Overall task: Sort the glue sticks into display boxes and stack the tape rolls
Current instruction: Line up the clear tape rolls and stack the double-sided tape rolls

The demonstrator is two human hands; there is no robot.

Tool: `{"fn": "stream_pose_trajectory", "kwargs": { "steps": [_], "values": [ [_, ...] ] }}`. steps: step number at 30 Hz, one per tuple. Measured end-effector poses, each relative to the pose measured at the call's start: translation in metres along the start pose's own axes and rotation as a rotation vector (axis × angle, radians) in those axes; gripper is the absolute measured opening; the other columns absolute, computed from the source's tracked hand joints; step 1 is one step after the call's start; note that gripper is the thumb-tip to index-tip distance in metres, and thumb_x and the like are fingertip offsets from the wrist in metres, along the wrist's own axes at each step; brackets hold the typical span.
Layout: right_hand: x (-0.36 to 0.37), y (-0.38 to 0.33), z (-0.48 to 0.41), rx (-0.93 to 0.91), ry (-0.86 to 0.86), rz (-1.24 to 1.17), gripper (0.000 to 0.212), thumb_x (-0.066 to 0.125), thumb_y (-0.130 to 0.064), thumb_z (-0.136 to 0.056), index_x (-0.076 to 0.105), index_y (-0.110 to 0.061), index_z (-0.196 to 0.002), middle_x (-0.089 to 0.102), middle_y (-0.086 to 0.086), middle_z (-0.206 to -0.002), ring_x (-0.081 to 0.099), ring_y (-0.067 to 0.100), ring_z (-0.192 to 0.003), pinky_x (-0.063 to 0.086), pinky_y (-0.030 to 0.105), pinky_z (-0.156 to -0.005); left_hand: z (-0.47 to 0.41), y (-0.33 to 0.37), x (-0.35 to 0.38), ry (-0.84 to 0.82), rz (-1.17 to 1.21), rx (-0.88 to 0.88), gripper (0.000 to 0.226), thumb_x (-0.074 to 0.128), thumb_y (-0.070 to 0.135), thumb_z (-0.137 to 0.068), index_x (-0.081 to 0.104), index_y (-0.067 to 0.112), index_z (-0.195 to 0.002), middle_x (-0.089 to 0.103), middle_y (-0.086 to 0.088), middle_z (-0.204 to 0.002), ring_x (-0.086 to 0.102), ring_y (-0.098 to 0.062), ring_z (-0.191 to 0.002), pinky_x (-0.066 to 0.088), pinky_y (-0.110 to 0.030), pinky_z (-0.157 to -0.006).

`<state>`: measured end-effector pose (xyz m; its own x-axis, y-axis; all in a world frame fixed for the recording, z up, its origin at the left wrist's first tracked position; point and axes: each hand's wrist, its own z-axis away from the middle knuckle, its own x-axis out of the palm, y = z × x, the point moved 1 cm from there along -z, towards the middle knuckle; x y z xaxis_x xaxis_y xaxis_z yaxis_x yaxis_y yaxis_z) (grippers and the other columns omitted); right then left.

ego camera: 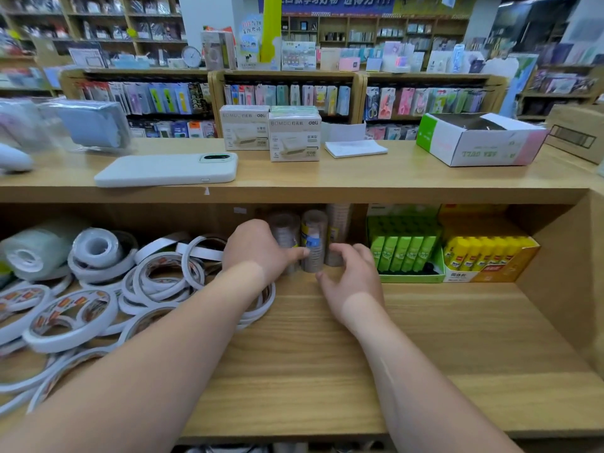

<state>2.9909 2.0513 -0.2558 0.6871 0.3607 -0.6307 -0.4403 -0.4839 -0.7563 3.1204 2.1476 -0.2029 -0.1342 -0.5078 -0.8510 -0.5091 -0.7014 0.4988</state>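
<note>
Three upright tape stacks crowd the shelf's back edge, left hand grip curled round the leftmost, right hand grip wide beside the rightmost; uneven squeeze likely topples them toward the glue-stick box.

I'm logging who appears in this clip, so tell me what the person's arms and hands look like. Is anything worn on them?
The left forearm and right forearm are bare as far as the picture shows, with no sleeves in sight. The left hand and right hand wear no gloves. No watch, bracelet or ring shows on the sides facing the camera.
</note>
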Motion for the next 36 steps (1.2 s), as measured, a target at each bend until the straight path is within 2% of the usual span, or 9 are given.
{"fn": "stream_pose_trajectory", "kwargs": {
  "steps": [4,11,16,18,21,24,28,32,36],
  "values": [
    [0.002,0.002,0.003,-0.002,-0.007,-0.005,0.049,0.072,-0.026,-0.088,0.056,-0.026,-0.135,0.033,-0.001,-0.152,0.041,0.016,-0.136,0.029,0.017,-0.1,-0.004,0.004,0.003,0.038,-0.041,-0.004,0.063,0.079,0.068,-0.068,0.055,0.011,-0.057,0.056,-0.003,-0.059,0.06,-0.019,-0.062,0.039,-0.027,-0.05],
    [0.011,0.006,0.007,-0.052,-0.067,0.05,0.063,0.069,-0.027,-0.089,0.046,-0.041,-0.145,0.011,0.006,-0.16,0.033,0.024,-0.142,0.029,0.027,-0.115,0.004,0.001,0.014,0.093,0.035,0.022,0.061,0.08,0.061,-0.071,0.049,0.011,-0.058,0.049,-0.003,-0.06,0.051,-0.016,-0.057,0.034,-0.029,-0.049],
    [0.017,0.006,0.005,-0.035,-0.107,0.137,0.067,0.066,-0.037,-0.09,0.036,-0.042,-0.15,0.003,0.006,-0.161,0.028,0.028,-0.145,0.03,0.036,-0.118,0.007,-0.005,0.006,0.01,-0.017,0.013,0.061,0.081,0.059,-0.071,0.05,0.01,-0.089,0.054,-0.004,-0.094,0.057,-0.025,-0.092,0.043,-0.032,-0.069],
    [0.016,0.005,0.008,-0.021,-0.071,0.095,0.067,0.067,-0.037,-0.089,0.038,-0.04,-0.149,0.008,0.005,-0.159,0.031,0.028,-0.143,0.033,0.036,-0.116,0.015,-0.013,-0.003,0.002,-0.032,0.049,0.068,0.082,0.054,-0.073,0.05,0.011,-0.114,0.054,-0.008,-0.115,0.057,-0.029,-0.109,0.048,-0.035,-0.08],
    [0.013,-0.003,0.018,-0.156,0.068,-0.02,0.049,0.071,-0.033,-0.086,0.056,-0.032,-0.133,0.035,0.002,-0.138,0.047,0.024,-0.124,0.04,0.028,-0.104,0.042,-0.04,-0.019,0.081,-0.024,0.246,0.079,0.079,0.048,-0.078,0.047,0.013,-0.142,0.052,-0.008,-0.138,0.052,-0.027,-0.127,0.045,-0.037,-0.101],
    [0.019,-0.02,0.032,-0.228,-0.156,-0.02,0.042,0.07,-0.043,-0.086,0.06,-0.034,-0.126,0.047,-0.004,-0.131,0.047,0.018,-0.126,0.037,0.026,-0.106,0.073,-0.079,-0.039,0.166,-0.196,0.353,0.061,0.072,0.053,-0.077,0.064,0.017,-0.125,0.061,-0.003,-0.122,0.055,-0.026,-0.114,0.046,-0.039,-0.097],
    [0.032,-0.044,0.04,-0.321,-0.498,0.145,0.098,0.07,-0.078,-0.06,0.036,-0.045,-0.147,0.03,-0.008,-0.159,0.023,0.015,-0.147,0.02,0.027,-0.119,0.109,-0.129,-0.059,0.214,-0.449,0.244,0.083,0.061,0.082,-0.064,0.071,0.017,-0.115,0.063,-0.011,-0.127,0.054,-0.036,-0.118,0.043,-0.052,-0.097],
    [0.048,-0.057,0.037,-0.34,-0.515,0.161,0.105,0.084,-0.063,-0.06,0.032,-0.045,-0.149,0.031,-0.009,-0.159,0.026,0.015,-0.146,0.023,0.026,-0.117,0.126,-0.163,-0.066,0.125,-0.488,0.141,0.103,0.051,0.097,-0.056,0.065,0.027,-0.13,0.053,-0.01,-0.144,0.046,-0.038,-0.133,0.037,-0.06,-0.106],
    [0.067,-0.064,0.04,-0.344,-0.428,0.163,0.098,0.084,-0.06,-0.061,0.039,-0.043,-0.146,0.044,-0.009,-0.144,0.04,0.016,-0.136,0.034,0.028,-0.112,0.123,-0.173,-0.07,0.101,-0.438,0.191,0.1,0.056,0.09,-0.059,0.062,0.025,-0.134,0.061,-0.008,-0.133,0.057,-0.034,-0.121,0.046,-0.054,-0.097]
  ]
}}
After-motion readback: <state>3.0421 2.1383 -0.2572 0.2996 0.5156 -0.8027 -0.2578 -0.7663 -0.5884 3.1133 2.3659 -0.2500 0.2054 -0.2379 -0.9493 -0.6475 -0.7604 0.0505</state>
